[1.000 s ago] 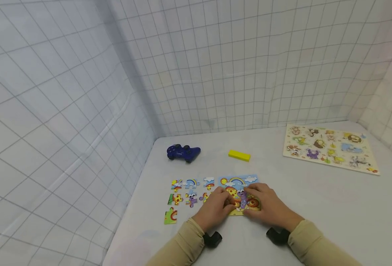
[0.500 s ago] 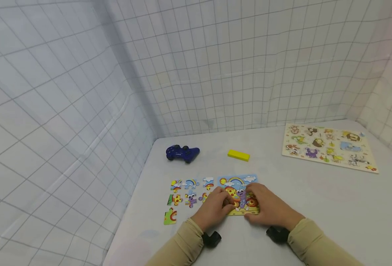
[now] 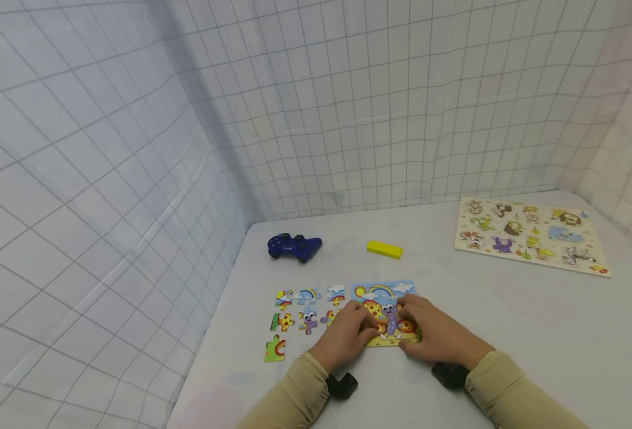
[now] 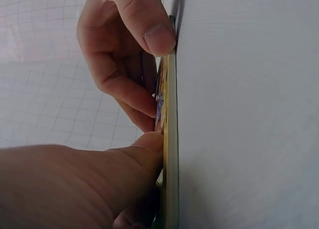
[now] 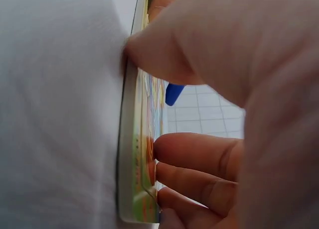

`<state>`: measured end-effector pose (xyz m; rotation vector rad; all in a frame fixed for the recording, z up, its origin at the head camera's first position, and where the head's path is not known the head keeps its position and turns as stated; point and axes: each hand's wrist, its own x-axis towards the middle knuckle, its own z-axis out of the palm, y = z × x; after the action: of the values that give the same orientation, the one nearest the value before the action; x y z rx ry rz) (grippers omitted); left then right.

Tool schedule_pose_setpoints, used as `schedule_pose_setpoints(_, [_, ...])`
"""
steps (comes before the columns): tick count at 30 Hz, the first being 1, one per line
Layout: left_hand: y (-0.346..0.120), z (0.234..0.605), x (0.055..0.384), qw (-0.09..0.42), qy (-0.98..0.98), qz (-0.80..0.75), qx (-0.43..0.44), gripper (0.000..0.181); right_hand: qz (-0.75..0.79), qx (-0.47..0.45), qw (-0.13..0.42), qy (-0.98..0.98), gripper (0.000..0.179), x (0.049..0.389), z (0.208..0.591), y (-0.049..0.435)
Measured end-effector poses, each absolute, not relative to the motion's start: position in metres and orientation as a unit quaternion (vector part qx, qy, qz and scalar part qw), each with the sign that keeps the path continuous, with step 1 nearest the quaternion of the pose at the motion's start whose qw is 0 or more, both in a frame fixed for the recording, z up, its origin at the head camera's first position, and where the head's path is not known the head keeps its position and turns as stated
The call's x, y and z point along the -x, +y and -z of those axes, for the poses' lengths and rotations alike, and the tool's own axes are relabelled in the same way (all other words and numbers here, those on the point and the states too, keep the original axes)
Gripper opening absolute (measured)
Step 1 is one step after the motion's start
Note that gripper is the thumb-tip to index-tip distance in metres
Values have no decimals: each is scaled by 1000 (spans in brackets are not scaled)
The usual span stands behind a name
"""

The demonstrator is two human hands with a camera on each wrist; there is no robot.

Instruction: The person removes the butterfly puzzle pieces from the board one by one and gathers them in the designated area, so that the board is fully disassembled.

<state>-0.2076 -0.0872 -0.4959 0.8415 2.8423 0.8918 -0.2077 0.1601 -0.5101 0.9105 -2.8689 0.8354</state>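
A jigsaw puzzle board with a butterfly and rainbow picture lies flat before me. My left hand bends its fingers over the board's lower left, thumb tip and fingertips close together on the picture. The left thumb meets the surface beside the near edge; its fingers are mostly hidden. My right hand spans the lower right: its thumb presses at the near edge while several bent fingers touch the picture. Loose puzzle pieces lie left of the board, some partly behind the left hand.
Toward the back left sits a dark blue game controller. A yellow block lies behind the puzzle. At the back right is a wooden board with animal shapes. Grid-patterned cloth walls surround the white table.
The right thumb has slid from the board's picture down to its near edge, and the right fingers have shifted slightly right. My left hand stays in place.
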Motion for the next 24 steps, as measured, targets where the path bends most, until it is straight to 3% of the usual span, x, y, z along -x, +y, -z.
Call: schedule_pose_setpoints(24, [-83,493,208,11,924,-262,-278,7,-265,-299,7,-917,42,208,508,161])
